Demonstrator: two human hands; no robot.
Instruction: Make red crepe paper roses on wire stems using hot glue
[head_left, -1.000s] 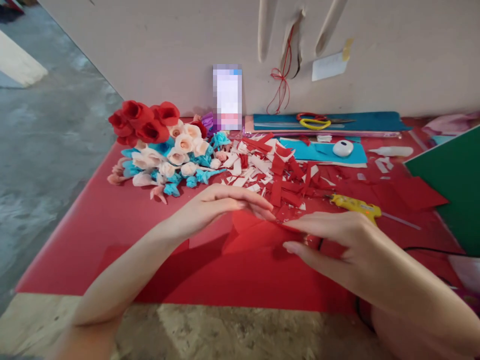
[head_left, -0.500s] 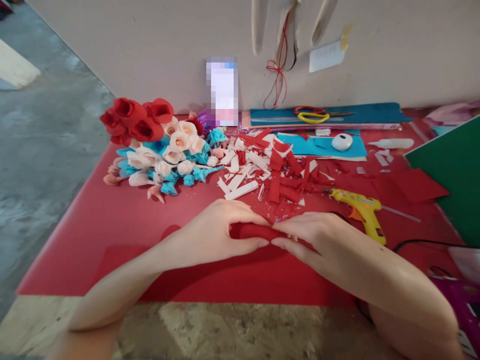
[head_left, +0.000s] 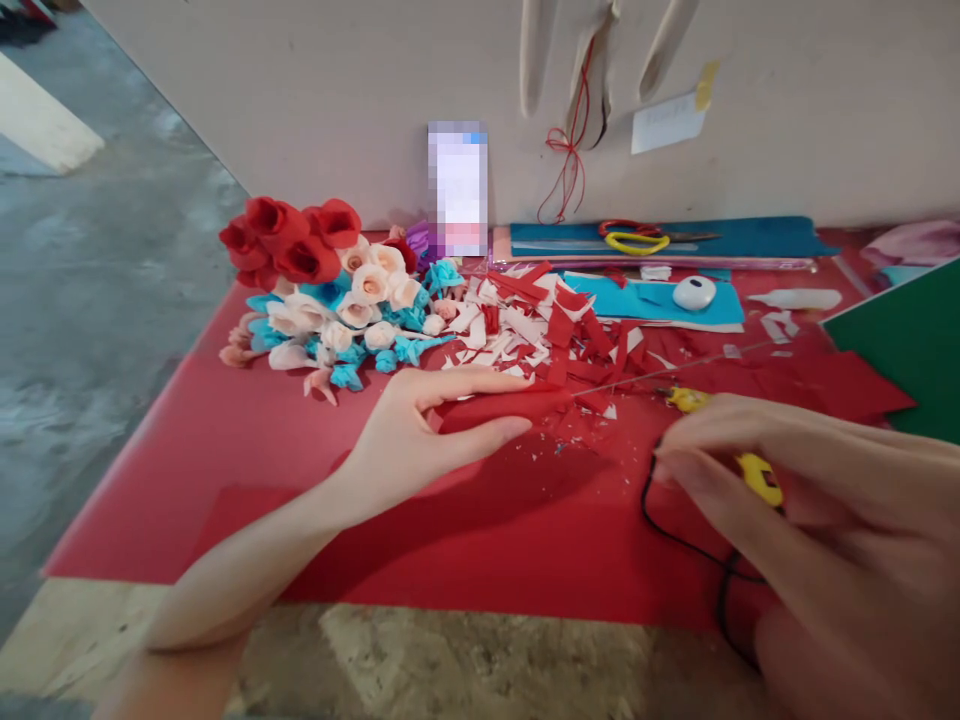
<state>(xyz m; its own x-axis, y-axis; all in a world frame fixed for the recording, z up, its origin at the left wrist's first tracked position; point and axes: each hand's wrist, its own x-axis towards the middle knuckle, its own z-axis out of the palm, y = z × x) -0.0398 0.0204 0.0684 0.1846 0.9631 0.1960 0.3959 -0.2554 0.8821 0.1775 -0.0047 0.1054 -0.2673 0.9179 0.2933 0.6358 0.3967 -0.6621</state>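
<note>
My left hand point(head_left: 420, 430) is closed around a rolled piece of red paper point(head_left: 495, 410), with the thumb below and the fingers above. From its right tip a thin pale strand point(head_left: 645, 380) runs to the right; I cannot tell whether it is wire or glue. My right hand point(head_left: 780, 490) has come away from the roll, its thumb and fingertips pressed together; whatever they pinch, if anything, is hidden. Behind that hand lies a yellow glue gun point(head_left: 761, 480), mostly covered, with its black cord point(head_left: 686, 545) looping on the table.
Red and white paper scraps point(head_left: 525, 330) cover the middle of the red table point(head_left: 150, 480). Paper flowers point(head_left: 360, 310) are heaped at left. Scissors point(head_left: 637, 243) lie on blue paper point(head_left: 787, 238) by the wall. A phone point(head_left: 457, 190) leans there. A green board point(head_left: 915, 350) stands right.
My right hand has left the red paper roll and moved right, in front of the glue gun. My left hand keeps the roll, now slightly higher. The thin strand now shows.
</note>
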